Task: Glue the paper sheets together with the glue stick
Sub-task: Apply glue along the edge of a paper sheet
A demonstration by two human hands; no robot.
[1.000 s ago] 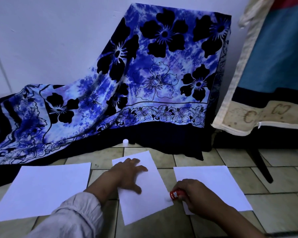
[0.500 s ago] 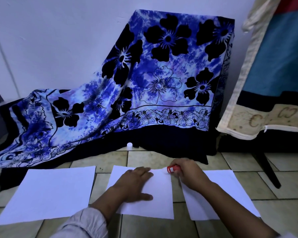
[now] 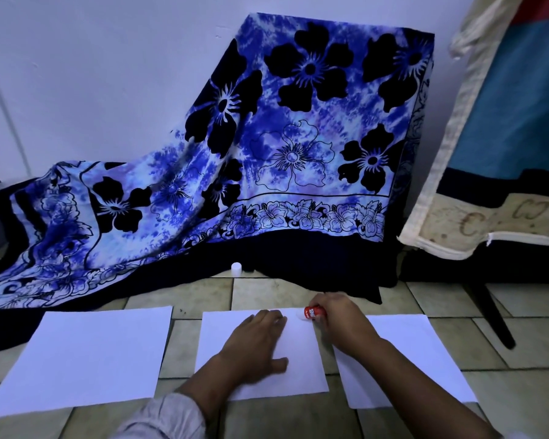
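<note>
Gripping glue stick [image 3: 311,313], right hand [image 3: 341,320], left hand [image 3: 254,342] flat on middle sheet [image 3: 301,372]

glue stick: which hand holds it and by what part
The right hand grips the glue stick by its back end, red front sticking out. The left hand lies flat on the middle sheet, gripping nothing.

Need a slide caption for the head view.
Left hand presses the middle sheet flat; right hand holds a red glue stick at its far right corner.
</note>
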